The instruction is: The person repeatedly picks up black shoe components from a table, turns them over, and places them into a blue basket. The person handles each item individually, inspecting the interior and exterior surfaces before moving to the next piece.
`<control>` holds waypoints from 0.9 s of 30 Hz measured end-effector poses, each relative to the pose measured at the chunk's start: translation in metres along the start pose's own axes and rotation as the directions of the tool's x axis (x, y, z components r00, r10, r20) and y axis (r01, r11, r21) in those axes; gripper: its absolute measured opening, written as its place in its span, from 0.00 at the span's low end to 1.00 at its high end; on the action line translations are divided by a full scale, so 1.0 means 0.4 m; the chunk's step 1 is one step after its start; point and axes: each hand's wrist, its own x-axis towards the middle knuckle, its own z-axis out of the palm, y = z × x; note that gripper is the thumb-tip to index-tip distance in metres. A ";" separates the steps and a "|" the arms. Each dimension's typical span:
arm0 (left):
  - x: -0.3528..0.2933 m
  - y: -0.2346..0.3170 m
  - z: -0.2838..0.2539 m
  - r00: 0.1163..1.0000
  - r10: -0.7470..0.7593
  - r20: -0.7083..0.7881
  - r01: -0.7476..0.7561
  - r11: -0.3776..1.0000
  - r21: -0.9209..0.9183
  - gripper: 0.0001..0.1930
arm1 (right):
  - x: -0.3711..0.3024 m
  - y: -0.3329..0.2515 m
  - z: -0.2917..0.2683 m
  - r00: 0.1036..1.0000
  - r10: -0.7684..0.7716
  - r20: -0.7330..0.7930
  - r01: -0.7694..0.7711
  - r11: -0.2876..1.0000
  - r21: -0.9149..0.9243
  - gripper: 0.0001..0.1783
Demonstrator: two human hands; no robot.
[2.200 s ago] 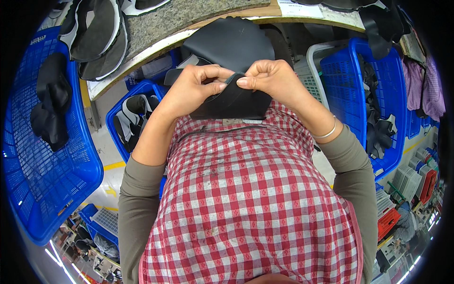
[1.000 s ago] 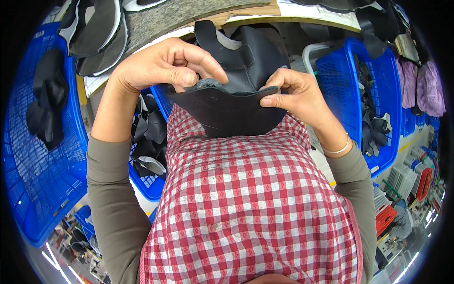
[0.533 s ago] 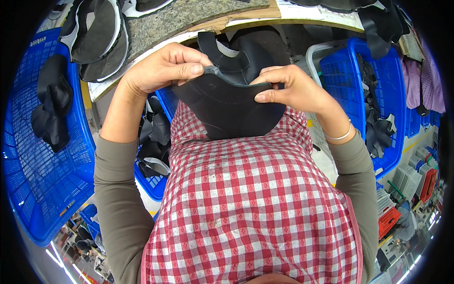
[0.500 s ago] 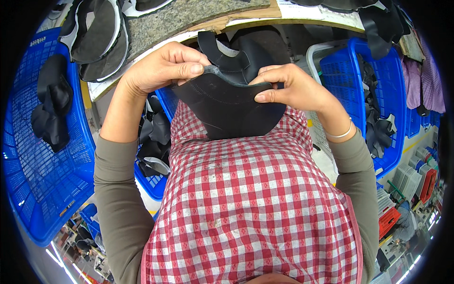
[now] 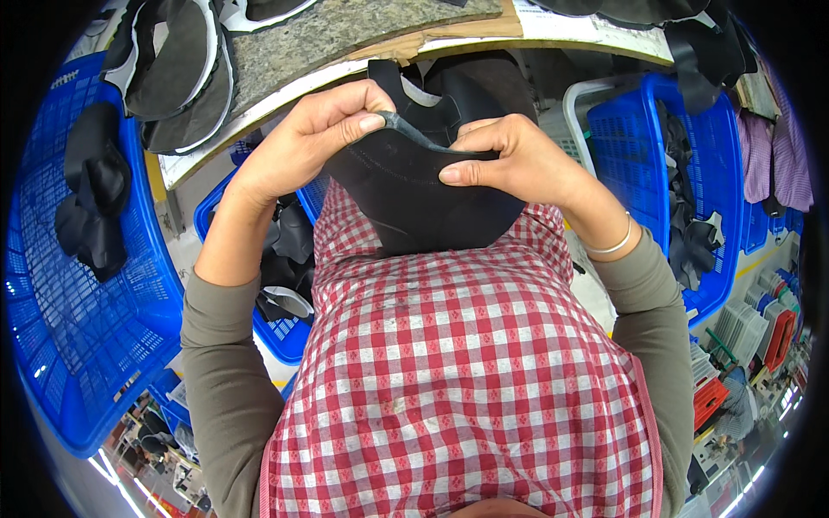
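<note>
Between the two hands, just above the red-and-white checked shirt (image 5: 466, 380), a black shoe upper (image 5: 414, 194) is being held up in front of the chest. Its rounded end is hanging down toward the shirt, its cut, tabbed end is pointing up toward the bench, and its top edge is running left to right from one hand to the other. The left hand (image 5: 315, 138) is pinching that edge between thumb and fingers at its left corner; the right hand (image 5: 509, 155) is gripping the same edge at the right, thumb lying flat along the front face.

Ahead, the speckled grey bench (image 5: 345, 34) is carrying black pieces with white rims (image 5: 177, 65) at its left end. A flat white printed sheet (image 5: 596, 26) is lying along the bench's right edge. A large blue basket (image 5: 78, 285) at the left is holding dark fabric pieces. Another blue basket (image 5: 276, 250) under the left forearm is holding black cut parts, and a blue basket (image 5: 682, 173) at the right is holding more black pieces.
</note>
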 end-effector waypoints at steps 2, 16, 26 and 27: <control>-0.002 -0.001 -0.001 1.000 0.007 0.003 -0.007 0.999 -0.038 0.09 | 0.006 0.000 -0.002 1.000 -0.009 0.014 0.009 1.000 0.011 0.17; -0.022 0.022 0.010 0.997 -0.038 -0.073 0.036 0.999 -0.035 0.10 | 0.007 -0.012 0.021 0.998 0.061 -0.030 -0.059 0.995 0.081 0.14; -0.075 0.004 0.106 0.913 -0.145 -0.381 0.143 0.989 -0.035 0.13 | 0.035 -0.090 0.040 0.986 -0.125 -0.109 0.087 0.948 -0.307 0.20; -0.075 0.004 0.110 0.902 -0.152 -0.404 0.149 0.988 -0.038 0.13 | 0.042 -0.094 0.046 0.985 -0.120 -0.125 0.074 0.943 -0.325 0.20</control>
